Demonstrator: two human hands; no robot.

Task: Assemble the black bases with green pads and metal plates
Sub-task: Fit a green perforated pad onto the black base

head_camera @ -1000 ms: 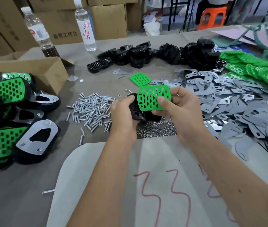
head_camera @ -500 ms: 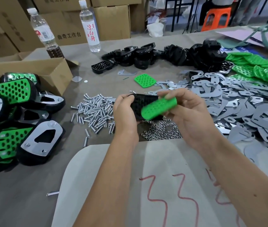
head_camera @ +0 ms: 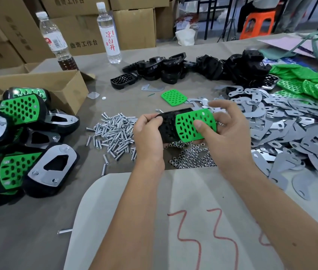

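My left hand [head_camera: 148,136] gripped the left end of a black base [head_camera: 167,125], fingers curled round its edge, holding it above the surface [head_camera: 37,221]. My right hand [head_camera: 226,137] pinched a green pad [head_camera: 194,124] against the base, thumb pressed on the pad's top face, remaining fingers curled behind. The pad covered the right part of the base, the left part exposed. Below the hands lay a pile of nuts [head_camera: 191,157]; a pile of screws [head_camera: 115,133] lay to the left. Loose metal plates [head_camera: 290,133] were spread to the right. Finished assemblies [head_camera: 23,145] were stacked at far left.
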